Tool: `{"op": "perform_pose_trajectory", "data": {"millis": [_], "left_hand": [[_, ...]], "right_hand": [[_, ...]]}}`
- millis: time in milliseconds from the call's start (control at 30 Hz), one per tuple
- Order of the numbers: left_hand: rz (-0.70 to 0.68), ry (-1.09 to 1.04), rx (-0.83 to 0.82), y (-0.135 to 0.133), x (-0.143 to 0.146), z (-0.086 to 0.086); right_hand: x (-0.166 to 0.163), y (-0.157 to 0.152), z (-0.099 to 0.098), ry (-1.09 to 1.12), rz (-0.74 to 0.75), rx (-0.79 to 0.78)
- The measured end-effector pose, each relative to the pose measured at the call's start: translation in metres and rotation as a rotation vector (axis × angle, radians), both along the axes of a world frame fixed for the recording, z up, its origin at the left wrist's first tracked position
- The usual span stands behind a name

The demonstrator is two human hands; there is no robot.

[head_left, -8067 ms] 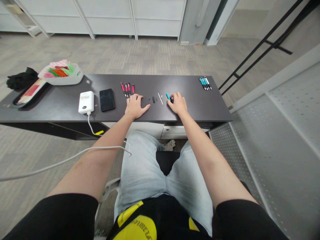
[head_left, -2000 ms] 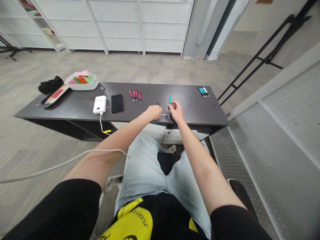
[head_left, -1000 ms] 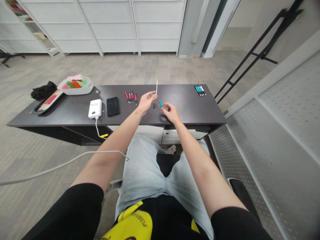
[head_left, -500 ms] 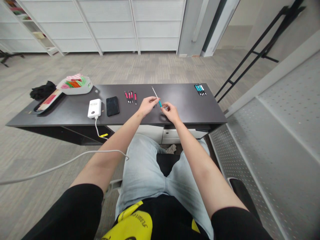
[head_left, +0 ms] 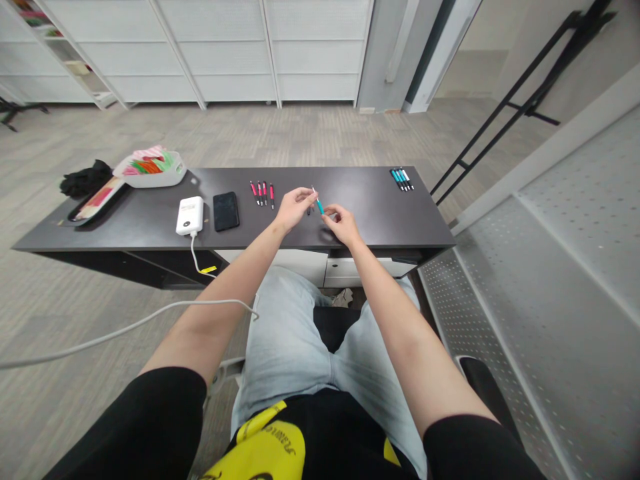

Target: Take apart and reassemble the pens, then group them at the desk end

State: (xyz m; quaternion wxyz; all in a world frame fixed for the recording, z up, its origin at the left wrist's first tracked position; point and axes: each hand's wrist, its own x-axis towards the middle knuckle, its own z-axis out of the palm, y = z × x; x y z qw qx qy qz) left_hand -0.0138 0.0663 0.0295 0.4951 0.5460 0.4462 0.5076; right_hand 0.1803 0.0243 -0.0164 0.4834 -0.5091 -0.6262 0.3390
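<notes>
My right hand [head_left: 342, 224] is closed on a teal pen barrel [head_left: 320, 207], which tilts up and to the left over the desk. At the barrel's upper end, the fingertips of my left hand [head_left: 295, 209] pinch a thin white pen refill [head_left: 313, 189]; only a short length of it shows above them. A small dark piece [head_left: 309, 211] lies under my left fingers, too small to name. To the left of my hands several pink pens [head_left: 263, 193] lie in a row. Several teal pens [head_left: 401, 179] lie together near the far right corner.
On the dark desk [head_left: 370, 193] a black phone [head_left: 226, 211] and a white power bank [head_left: 190, 216] with a cable lie to the left. Farther left stand a white basket [head_left: 173, 176] of colourful items, a black tray [head_left: 100, 207] and a black cloth bundle [head_left: 86, 179].
The refill stuck out long above the barrel before; now far less of it shows, having slid down into the barrel. Both hands stay nearly in place.
</notes>
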Motion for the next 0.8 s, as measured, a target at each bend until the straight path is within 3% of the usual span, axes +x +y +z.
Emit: {"op": "perform_pose_trajectory", "data": {"millis": [400, 600, 800], "left_hand": [[0.042, 0.089, 0.115, 0.0001, 0.0008, -0.0067], [0.07, 0.173, 0.087, 0.0, 0.0011, -0.0049], [0.058, 0.123, 0.042, 0.0002, 0.0019, -0.0011]], "right_hand": [[-0.0002, 0.0006, -0.0009, -0.027, 0.019, 0.02], [-0.0008, 0.0, 0.0008, -0.029, -0.007, -0.011], [-0.001, 0.0014, 0.0004, 0.0, -0.003, -0.021]]}}
